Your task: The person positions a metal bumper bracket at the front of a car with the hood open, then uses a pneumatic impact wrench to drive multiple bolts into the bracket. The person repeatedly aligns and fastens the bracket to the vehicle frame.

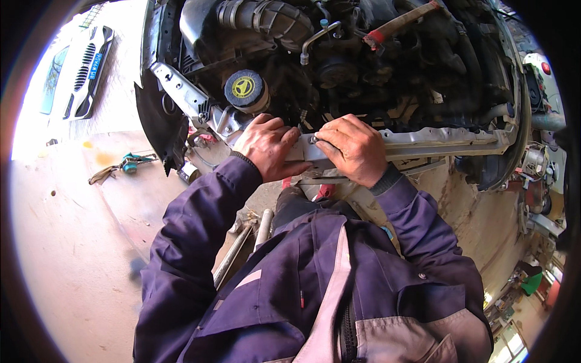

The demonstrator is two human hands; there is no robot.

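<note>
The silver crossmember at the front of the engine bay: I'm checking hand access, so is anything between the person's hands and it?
Nothing visible does. The left hand and the right hand both already rest on the silver crossmember. The yellow-capped reservoir sits behind the left hand, clear of it.

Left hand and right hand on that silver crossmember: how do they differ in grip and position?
The left hand lies knuckles-up with fingers curled over the silver crossmember, just below the yellow-capped reservoir; the right hand sits further along the bar, thumb and fingertips pinched at a small fitting on its top edge. The left hand hides the bar's end; the right leaves most of the bar showing. Both are bare, in purple sleeves, touching the same bar.
</note>
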